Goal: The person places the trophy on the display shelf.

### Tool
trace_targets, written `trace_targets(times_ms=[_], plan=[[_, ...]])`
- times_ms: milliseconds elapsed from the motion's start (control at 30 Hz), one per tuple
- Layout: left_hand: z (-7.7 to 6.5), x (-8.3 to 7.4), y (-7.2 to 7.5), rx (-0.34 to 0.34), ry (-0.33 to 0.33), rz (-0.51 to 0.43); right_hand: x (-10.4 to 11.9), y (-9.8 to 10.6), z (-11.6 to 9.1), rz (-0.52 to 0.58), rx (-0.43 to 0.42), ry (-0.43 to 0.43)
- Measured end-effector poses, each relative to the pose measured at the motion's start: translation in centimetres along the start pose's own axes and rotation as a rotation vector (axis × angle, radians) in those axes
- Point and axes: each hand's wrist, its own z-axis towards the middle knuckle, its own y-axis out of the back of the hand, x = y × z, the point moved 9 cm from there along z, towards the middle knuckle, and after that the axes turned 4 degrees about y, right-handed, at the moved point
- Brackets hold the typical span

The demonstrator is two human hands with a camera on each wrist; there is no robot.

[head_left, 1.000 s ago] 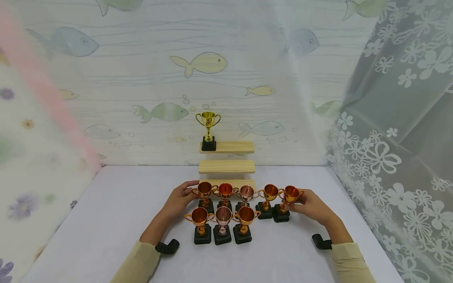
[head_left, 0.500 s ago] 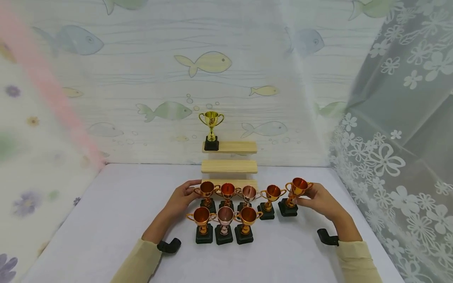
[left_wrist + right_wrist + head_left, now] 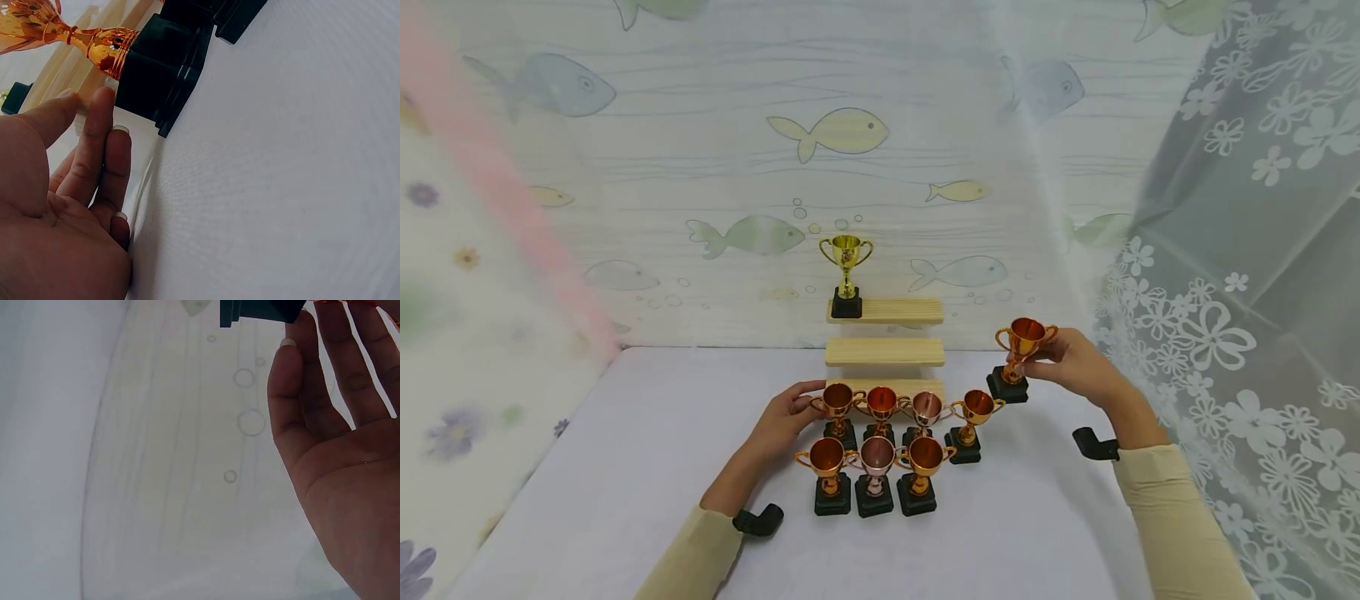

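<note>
"What's in the head view?"

"The right hand [image 3: 1078,362] pinches an orange cup [image 3: 1021,342], which is just left of its fingers. The cup seems to be up off the table [image 3: 985,533], to the right of the wooden steps [image 3: 910,352]. Its long way goes up and down (the top leans a bit right). The left hand [image 3: 782,421] is well apart from it."

"What does the cup look like?"

"Shiny, red inside, with two curly handles and a black base [image 3: 1007,386]."

"And the left wrist view?"

"The left fingers are almost straight and close together, beside a second cup [image 3: 150,69]. I can't tell if they touch it."

"The right wrist view?"

"The black base pokes in at the top, by the fingertips. The pinch itself is hard to see there."
</note>
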Motion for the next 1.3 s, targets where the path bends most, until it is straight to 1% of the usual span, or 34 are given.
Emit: trace_targets(times_ms=[133,267,367,467,700,867,1000,1200,1300], plan=[[-0.9,-1.4,-0.1,0.006,-0.006,-0.002,1.1,0.6,1.8,0.008,-0.016,0.005],[0.0,0.0,0.0,0.0,-0.011,-0.013,2.1,0.9,3.6,0.003,-0.041,0.004],[0.8,1.2,0.1,-0.005,-0.018,-0.021,2.7,0.8,5.0,-0.023,-0.067,0.001],[0.7,1.0,0.0,-0.002,-0.033,-0.031,3.2,0.6,6.1,-0.049,-0.102,-0.016],[0.5,0.8,0.0,-0.012,-0.029,-0.011,3.9,-0.5,8.8,-0.037,-0.161,-0.03],[0.7,0.9,0.1,-0.011,-0.035,-0.009,4.3,-1.2,10.8,-0.031,-0.201,-0.053],[0.8,1.0,0.0,-0.006,-0.028,-0.009,4.7,-2.1,12.2,-0.025,-0.217,-0.066],[0.8,1.0,0.1,-0.009,-0.023,-0.022,5.4,-4.1,14.2,-0.002,-0.21,-0.095],[0.9,1.0,0.2,-0.009,-0.025,-0.026,5.5,-5.1,15.2,-0.001,-0.203,-0.111]])
